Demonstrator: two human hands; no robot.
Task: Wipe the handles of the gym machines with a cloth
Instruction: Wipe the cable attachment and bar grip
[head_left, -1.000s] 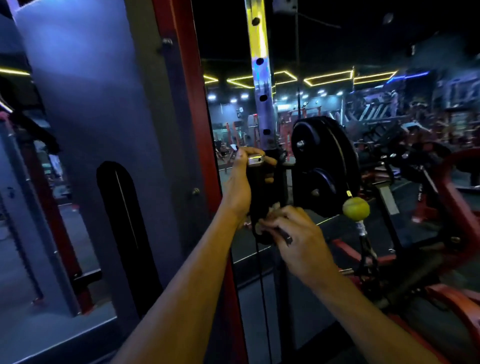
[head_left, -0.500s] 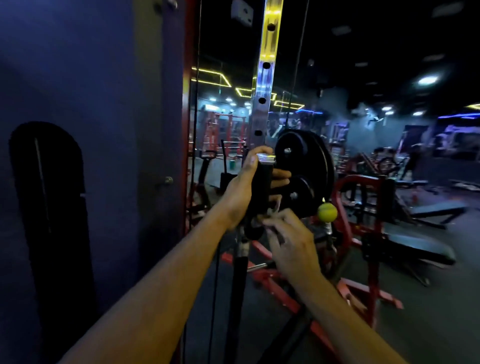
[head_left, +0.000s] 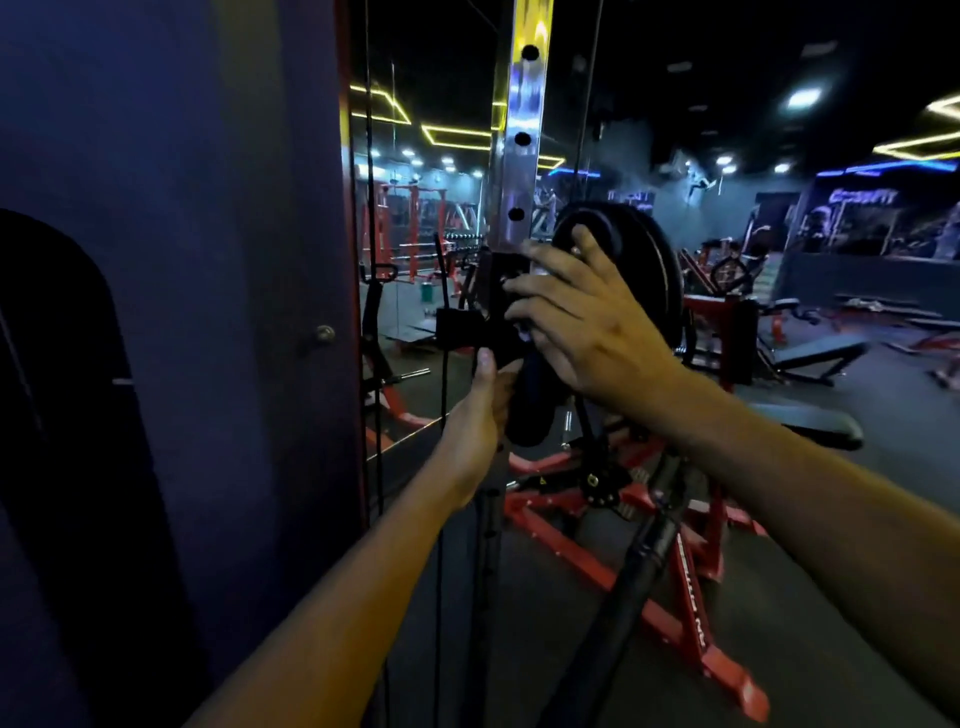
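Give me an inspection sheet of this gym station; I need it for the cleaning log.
Surface: dark gym floor, dimly lit.
Job's things: black handle hanging by the perforated upright; cloth not clearly seen.
Clutter: nothing seen.
Hands: left hand grips the handle low; right hand with fingers spread over its top.
Cables: thin black cables run vertically beside the purple panel.
Surroundings: black weight plate behind the hands, red machine frame, neon ceiling lights.
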